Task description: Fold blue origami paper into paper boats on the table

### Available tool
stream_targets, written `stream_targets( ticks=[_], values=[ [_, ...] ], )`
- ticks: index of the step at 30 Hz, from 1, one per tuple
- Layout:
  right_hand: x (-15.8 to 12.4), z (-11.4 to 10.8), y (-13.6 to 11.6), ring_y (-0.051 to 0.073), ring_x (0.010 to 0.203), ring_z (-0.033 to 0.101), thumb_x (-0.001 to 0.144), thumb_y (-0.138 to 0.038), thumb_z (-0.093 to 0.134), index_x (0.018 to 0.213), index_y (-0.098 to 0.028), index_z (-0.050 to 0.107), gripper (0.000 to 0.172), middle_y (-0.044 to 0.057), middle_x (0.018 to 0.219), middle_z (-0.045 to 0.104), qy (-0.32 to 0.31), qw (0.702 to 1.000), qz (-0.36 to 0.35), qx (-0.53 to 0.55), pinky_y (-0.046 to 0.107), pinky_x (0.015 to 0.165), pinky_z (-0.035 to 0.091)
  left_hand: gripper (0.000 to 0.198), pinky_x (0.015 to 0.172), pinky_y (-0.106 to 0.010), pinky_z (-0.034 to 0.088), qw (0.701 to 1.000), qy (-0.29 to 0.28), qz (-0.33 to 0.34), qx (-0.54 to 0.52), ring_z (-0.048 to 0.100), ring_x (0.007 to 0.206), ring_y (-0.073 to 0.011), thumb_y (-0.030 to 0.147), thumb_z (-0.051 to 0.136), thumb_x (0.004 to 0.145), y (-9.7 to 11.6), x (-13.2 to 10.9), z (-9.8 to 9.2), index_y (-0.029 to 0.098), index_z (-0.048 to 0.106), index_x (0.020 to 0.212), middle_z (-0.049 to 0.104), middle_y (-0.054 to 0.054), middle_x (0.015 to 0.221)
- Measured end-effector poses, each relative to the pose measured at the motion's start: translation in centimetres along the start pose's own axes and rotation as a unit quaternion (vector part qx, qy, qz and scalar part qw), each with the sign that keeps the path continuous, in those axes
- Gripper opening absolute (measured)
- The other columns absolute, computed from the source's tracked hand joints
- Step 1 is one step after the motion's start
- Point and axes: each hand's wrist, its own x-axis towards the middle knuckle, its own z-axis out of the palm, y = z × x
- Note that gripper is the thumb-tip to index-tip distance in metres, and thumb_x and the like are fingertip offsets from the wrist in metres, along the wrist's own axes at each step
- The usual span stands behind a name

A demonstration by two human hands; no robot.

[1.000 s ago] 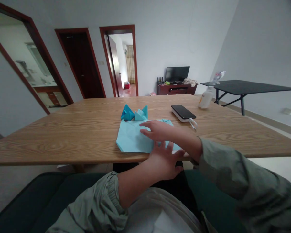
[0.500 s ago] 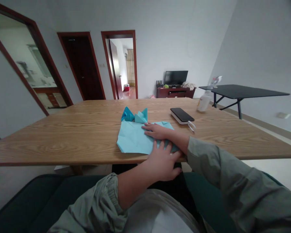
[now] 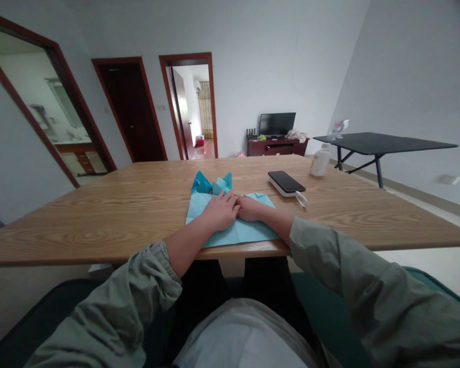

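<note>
Both my hands lie flat on a folded pale blue paper sheet (image 3: 237, 234) on the wooden table (image 3: 99, 225), near its front edge. My left hand (image 3: 220, 212) rests on the sheet's left part, and its fingertips meet my right hand (image 3: 251, 208). Neither hand grips the paper. Just beyond them, touching the sheet's far edge, stand two teal folded paper shapes (image 3: 201, 184) (image 3: 222, 183). My hands hide the middle of the sheet.
To the right on the wooden table, a black phone (image 3: 286, 181) lies on a white power bank with a looped cable, and a white plastic bottle (image 3: 321, 161) stands farther back. A dark folding table (image 3: 383, 143) stands beyond it.
My left hand has moved up from the table's front edge onto the sheet. My right hand has shifted left to meet it, and the view has tilted slightly.
</note>
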Motion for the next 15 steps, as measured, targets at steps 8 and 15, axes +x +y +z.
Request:
stream_targets(
  ticks=[8, 15],
  values=[
    [-0.4, -0.6, -0.5, 0.024, 0.136, 0.047, 0.091, -0.017, 0.045, 0.139, -0.023, 0.055, 0.050, 0.009, 0.147, 0.050, 0.003, 0.998, 0.027, 0.059, 0.046, 0.114, 0.035, 0.072, 0.118, -0.048, 0.022, 0.992, -0.078, -0.087, -0.056, 0.027, 0.147, -0.0308, 0.058, 0.015, 0.097, -1.7, 0.8, 3.3, 0.015, 0.024, 0.154, 0.027, -0.016, 0.160],
    [-0.2, -0.4, 0.0, 0.024, 0.141, 0.040, 0.098, -0.030, 0.036, 0.144, -0.016, 0.050, 0.050, 0.012, 0.151, 0.043, -0.008, 0.997, 0.069, 0.045, 0.039, 0.117, 0.031, 0.078, 0.119, -0.050, 0.017, 0.988, -0.111, -0.111, -0.002, 0.017, 0.150, -0.0333, 0.064, 0.017, 0.094, -3.7, 0.5, 2.7, 0.016, 0.025, 0.155, 0.020, -0.015, 0.162]
  ],
)
